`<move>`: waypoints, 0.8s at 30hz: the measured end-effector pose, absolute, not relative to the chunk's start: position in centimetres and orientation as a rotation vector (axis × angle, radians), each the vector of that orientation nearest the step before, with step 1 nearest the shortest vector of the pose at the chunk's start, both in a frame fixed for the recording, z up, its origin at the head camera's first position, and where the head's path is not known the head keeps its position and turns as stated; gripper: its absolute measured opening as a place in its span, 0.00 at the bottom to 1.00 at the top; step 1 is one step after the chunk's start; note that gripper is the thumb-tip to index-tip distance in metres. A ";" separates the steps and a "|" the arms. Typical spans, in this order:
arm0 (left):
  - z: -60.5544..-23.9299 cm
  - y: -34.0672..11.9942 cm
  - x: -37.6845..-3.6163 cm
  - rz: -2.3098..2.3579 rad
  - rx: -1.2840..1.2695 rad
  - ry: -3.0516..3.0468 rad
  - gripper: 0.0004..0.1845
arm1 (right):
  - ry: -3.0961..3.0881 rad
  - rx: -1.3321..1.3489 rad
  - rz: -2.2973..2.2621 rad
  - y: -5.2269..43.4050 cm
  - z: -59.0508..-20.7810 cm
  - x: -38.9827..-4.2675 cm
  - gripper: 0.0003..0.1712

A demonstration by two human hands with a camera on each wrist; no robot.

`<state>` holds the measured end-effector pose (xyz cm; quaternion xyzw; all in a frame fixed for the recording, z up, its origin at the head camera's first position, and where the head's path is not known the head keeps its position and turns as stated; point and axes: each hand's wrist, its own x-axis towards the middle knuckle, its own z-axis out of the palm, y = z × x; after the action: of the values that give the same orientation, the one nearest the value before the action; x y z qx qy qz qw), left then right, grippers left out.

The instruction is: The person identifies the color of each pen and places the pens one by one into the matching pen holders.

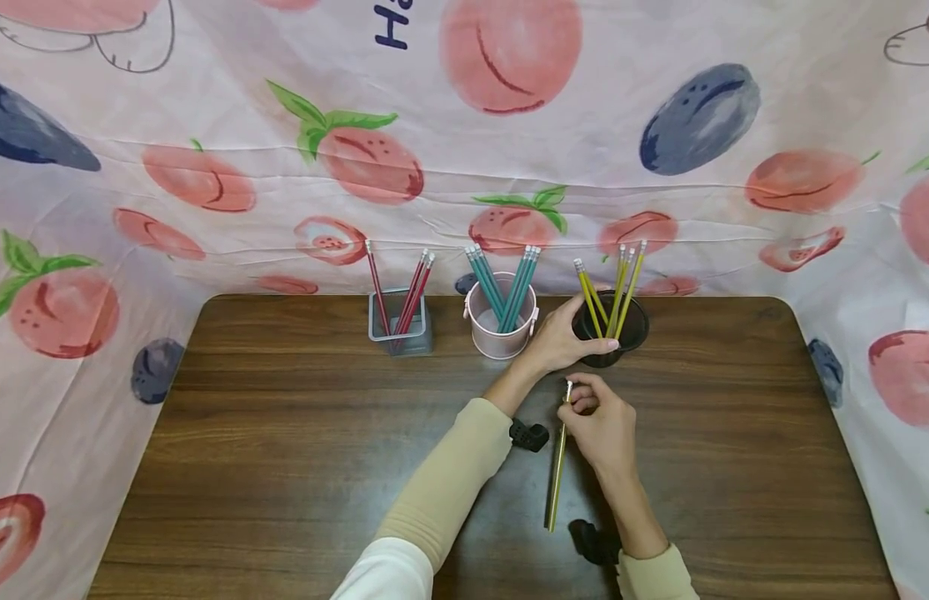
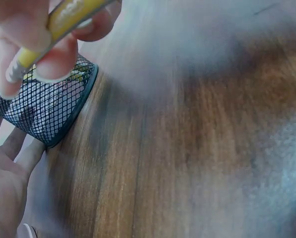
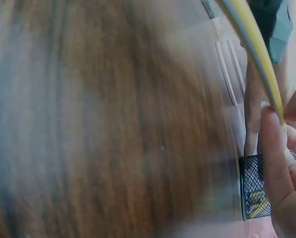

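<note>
In the head view, my left hand (image 1: 557, 343) grips the left side of a black mesh pencil cup (image 1: 635, 333), its thumb across the front. Several yellow pencils (image 1: 631, 287) lean in that cup, eraser ends up. Just in front of it, my right hand (image 1: 605, 425) pinches another yellow pencil (image 1: 557, 475) near its eraser end. This pencil slants down toward the table's near side, eraser end nearest the cup. The left wrist view shows the pinched pencil (image 2: 71, 17) up close, before the mesh wall (image 2: 53, 106). The right wrist view shows finger and thumb on the pencil (image 3: 257, 49).
Left of the black cup stands a pink bucket (image 1: 503, 343) of teal pencils (image 1: 518, 287). Farther left, a clear grey square holder (image 1: 412, 343) contains red pencils (image 1: 415, 296). All stand along the back of the brown wooden table (image 1: 284, 450), against a fruit-print cloth (image 1: 584, 183).
</note>
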<state>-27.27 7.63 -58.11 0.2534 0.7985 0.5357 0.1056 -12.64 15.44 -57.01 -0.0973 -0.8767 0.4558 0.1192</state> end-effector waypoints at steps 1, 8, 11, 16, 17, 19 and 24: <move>-58.1 7.6 -27.3 1.582 0.756 2.351 0.43 | -2.565 -0.294 1.335 15.5 -57.0 -12.6 0.19; -58.3 7.3 -27.5 1.592 0.780 2.350 0.42 | -2.524 -0.302 1.431 15.9 -56.7 -12.4 0.20; -58.3 7.4 -27.6 1.602 0.801 2.342 0.42 | -2.482 -0.313 1.472 16.6 -56.2 -12.2 0.21; -58.3 7.6 -27.6 1.635 0.830 2.304 0.42 | -2.381 -0.373 1.496 18.5 -54.9 -12.4 0.20; -58.3 7.6 -27.6 1.644 0.833 2.302 0.42 | -2.358 -0.382 1.485 18.9 -54.6 -12.6 0.20; -58.2 7.7 -27.7 1.657 0.844 2.298 0.42 | -2.301 -0.389 1.470 19.6 -54.0 -13.1 0.19; -58.1 7.7 -27.8 1.656 0.883 2.301 0.41 | -2.193 -0.384 1.492 20.2 -50.7 -13.9 0.17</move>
<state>-27.76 7.73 -58.06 0.2963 0.7720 0.5557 0.0861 -13.86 20.17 -50.66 -0.1396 -0.7965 0.5421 0.2286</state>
